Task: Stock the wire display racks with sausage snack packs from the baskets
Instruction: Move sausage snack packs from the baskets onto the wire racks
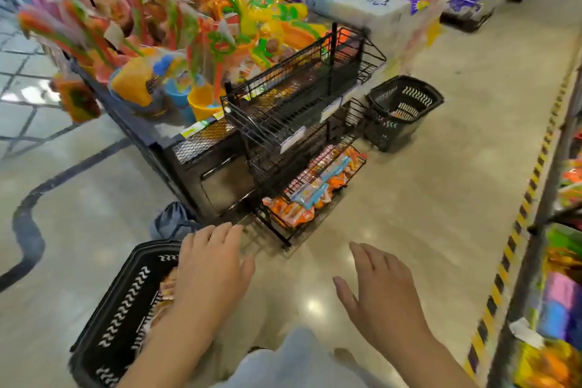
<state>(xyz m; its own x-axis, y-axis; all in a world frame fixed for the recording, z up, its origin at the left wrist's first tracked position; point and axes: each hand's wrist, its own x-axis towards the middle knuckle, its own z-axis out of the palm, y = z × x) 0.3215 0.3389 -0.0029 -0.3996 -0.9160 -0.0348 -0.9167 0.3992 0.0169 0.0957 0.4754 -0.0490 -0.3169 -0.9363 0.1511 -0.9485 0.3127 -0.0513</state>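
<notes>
A black tiered wire display rack [293, 110] stands against a display table. Its bottom tier holds orange and blue sausage snack packs [311, 190]; the upper tiers look nearly bare. A black shopping basket [126, 302] sits on the floor at lower left with a few orange packs [167, 288] showing inside. My left hand [209, 271] hovers over that basket's right rim, fingers straight, holding nothing. My right hand [382, 290] is spread open above the bare floor, apart from everything. A second black basket [403, 107] stands on the floor to the right of the rack.
The display table [195, 148] behind the rack is piled with bright plastic toys [176, 19]. Tissue packs [362, 6] are stacked further back. A shelf with a yellow-black striped edge [516, 236] runs along the right. Glossy floor lies between rack and shelf.
</notes>
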